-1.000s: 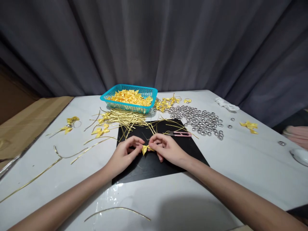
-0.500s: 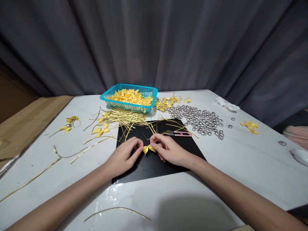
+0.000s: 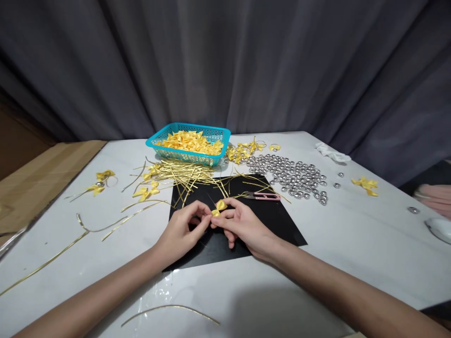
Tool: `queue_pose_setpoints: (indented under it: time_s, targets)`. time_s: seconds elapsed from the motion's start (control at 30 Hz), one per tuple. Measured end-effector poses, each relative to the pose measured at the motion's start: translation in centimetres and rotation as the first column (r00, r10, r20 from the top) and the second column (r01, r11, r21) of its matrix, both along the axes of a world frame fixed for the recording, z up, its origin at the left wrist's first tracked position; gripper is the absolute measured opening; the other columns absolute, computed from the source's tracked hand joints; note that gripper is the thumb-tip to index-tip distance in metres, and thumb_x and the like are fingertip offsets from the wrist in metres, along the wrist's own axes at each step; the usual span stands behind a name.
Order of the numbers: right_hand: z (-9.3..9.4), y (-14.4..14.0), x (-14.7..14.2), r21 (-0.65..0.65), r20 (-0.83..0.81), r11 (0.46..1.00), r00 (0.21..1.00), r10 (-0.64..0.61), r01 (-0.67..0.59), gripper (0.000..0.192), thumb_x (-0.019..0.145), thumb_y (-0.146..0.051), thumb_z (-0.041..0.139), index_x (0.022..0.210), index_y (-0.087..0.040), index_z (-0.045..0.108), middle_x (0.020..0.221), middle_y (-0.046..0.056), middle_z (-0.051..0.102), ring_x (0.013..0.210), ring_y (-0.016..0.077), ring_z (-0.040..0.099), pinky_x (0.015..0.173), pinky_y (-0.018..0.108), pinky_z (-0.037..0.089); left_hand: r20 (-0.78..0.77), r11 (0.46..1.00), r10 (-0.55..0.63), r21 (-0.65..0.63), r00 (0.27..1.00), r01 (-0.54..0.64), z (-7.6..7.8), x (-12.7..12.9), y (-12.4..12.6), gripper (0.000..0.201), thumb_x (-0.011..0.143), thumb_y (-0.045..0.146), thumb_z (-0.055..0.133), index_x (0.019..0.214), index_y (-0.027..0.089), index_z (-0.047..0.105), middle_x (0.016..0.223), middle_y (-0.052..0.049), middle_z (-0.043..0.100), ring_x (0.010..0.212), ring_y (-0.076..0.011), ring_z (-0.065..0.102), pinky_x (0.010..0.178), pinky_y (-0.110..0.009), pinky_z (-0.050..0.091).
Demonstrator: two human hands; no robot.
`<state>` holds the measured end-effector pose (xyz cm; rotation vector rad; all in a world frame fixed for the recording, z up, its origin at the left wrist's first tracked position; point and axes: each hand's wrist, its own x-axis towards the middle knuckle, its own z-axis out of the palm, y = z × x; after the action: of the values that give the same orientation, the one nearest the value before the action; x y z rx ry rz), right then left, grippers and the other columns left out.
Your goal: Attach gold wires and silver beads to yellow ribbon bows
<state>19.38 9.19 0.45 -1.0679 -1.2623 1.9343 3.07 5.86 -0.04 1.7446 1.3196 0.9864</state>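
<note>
A small yellow ribbon bow (image 3: 220, 205) is held over the black mat (image 3: 278, 225), turned nearly on end. My right hand (image 3: 243, 224) pinches it between thumb and fingers. Touching its lower left side, my left hand (image 3: 188, 225) has thumb and index finger closed at the bow; whether they also grip a thin wire there is too small to tell. Just beyond the hands lie gold twist ties (image 3: 186, 171) in a loose heap. Pink-handled thread snips (image 3: 262, 195) rest on the mat to the right of my right hand.
A turquoise basket (image 3: 150, 141) of yellow bows stands at the back. Silver bead-like pieces (image 3: 292, 173) spread to the right, beside finished-looking bows (image 3: 243, 152). Loose gold ties (image 3: 171, 307) lie left and in front. Cardboard (image 3: 52, 164) borders the left, a white tissue (image 3: 333, 152) the right.
The bow has turned from lying crosswise to nearly upright, and my right hand has rolled and shifted left toward my left hand. The mat's right edge has moved slightly.
</note>
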Motion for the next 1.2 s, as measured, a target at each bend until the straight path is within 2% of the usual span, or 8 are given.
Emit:
queue_pose_setpoints:
  time_s: [0.2,0.47,0.53,0.63,0.7,0.8,0.93,1.2]
  targets:
    - [-0.5,0.7,0.3,0.024,0.092,0.999,0.995,0.047,-0.049,0.036,0.061,-0.023,0.075,0.087,-0.014,0.051,0.060,-0.005,0.062,0.031,0.0021,0.041,0.028,0.014,0.037,0.202,0.991,0.084,-0.117,0.976,-0.062,-0.4,-0.4,0.4,0.012,0.080,0.025,0.056,0.088,0.019,0.050,0.073,0.003,0.054,0.065,-0.0097,0.054,0.058,-0.021,0.044]
    - [-0.3,0.7,0.5,0.092,0.211,0.970,0.956,0.204,-0.227,0.032,0.062,-0.026,0.074,0.085,-0.015,0.054,0.062,-0.006,0.059,0.034,0.0036,0.041,0.033,0.019,0.039,0.118,0.988,-0.002,-0.156,0.993,0.020,-0.4,-0.4,0.6,0.019,0.080,0.034,0.058,0.087,0.016,0.061,0.082,-0.003,0.064,0.075,-0.0146,0.059,0.067,-0.027,0.047]
    - [0.1,1.7,1.2,0.263,0.356,0.916,0.913,0.200,-0.303,0.025,0.066,-0.026,0.072,0.082,-0.015,0.055,0.064,-0.004,0.059,0.039,0.0043,0.043,0.038,0.019,0.037,0.073,0.989,0.033,-0.146,0.997,-0.022,-0.4,-0.8,0.9,0.021,0.082,0.036,0.055,0.087,0.017,0.062,0.078,-0.003,0.064,0.069,-0.0141,0.057,0.062,-0.026,0.045]
    - [0.7,4.0,2.9,0.681,0.543,0.662,0.822,-0.171,-0.312,0.005,0.077,-0.018,0.062,0.080,-0.015,0.061,0.076,0.002,0.064,0.055,0.0070,0.048,0.054,0.021,0.039,-0.153,0.994,0.004,-0.108,0.988,-0.021,-0.3,-1.7,1.5,0.023,0.084,0.035,0.051,0.087,0.018,0.065,0.073,-0.002,0.062,0.062,-0.0136,0.053,0.055,-0.026,0.040]
    - [0.9,5.3,3.9,0.727,0.609,0.567,0.743,-0.275,-0.386,0.009,0.078,-0.015,0.060,0.085,-0.015,0.065,0.085,0.005,0.064,0.064,0.0101,0.052,0.060,0.024,0.040,-0.316,0.998,0.010,-0.049,0.949,-0.027,-0.2,-2.3,1.8,0.022,0.083,0.034,0.052,0.084,0.018,0.068,0.073,-0.002,0.060,0.062,-0.0141,0.051,0.056,-0.027,0.038]
    - [0.7,6.0,4.6,0.709,0.675,0.522,0.671,-0.307,-0.474,0.017,0.081,-0.021,0.059,0.096,-0.017,0.067,0.094,0.006,0.062,0.076,0.0145,0.057,0.069,0.027,0.042,-0.432,0.997,0.078,0.018,0.899,-0.077,-0.1,-2.7,1.9,0.021,0.081,0.032,0.053,0.091,0.019,0.067,0.076,-0.002,0.055,0.063,-0.0147,0.050,0.058,-0.028,0.039]
    - [0.0,5.2,4.1,0.706,0.688,0.471,0.672,-0.275,-0.530,0.017,0.085,-0.022,0.055,0.097,-0.019,0.067,0.098,0.005,0.060,0.085,0.0162,0.059,0.076,0.028,0.043,-0.449,0.990,0.141,0.087,0.882,-0.114,0.3,-2.2,2.1,0.023,0.083,0.028,0.050,0.101,0.018,0.061,0.082,-0.002,0.054,0.066,-0.0152,0.051,0.061,-0.029,0.041]
    - [-0.1,5.3,4.1,0.792,0.583,0.420,0.753,-0.306,-0.443,0.012,0.085,-0.019,0.053,0.085,-0.016,0.065,0.088,0.005,0.060,0.077,0.0148,0.058,0.070,0.026,0.042,-0.685,0.980,-0.039,0.115,0.727,0.161,1.3,0.4,4.8,0.023,0.086,0.032,0.050,0.097,0.021,0.067,0.091,-0.005,0.062,0.085,-0.0217,0.059,0.067,-0.031,0.044]
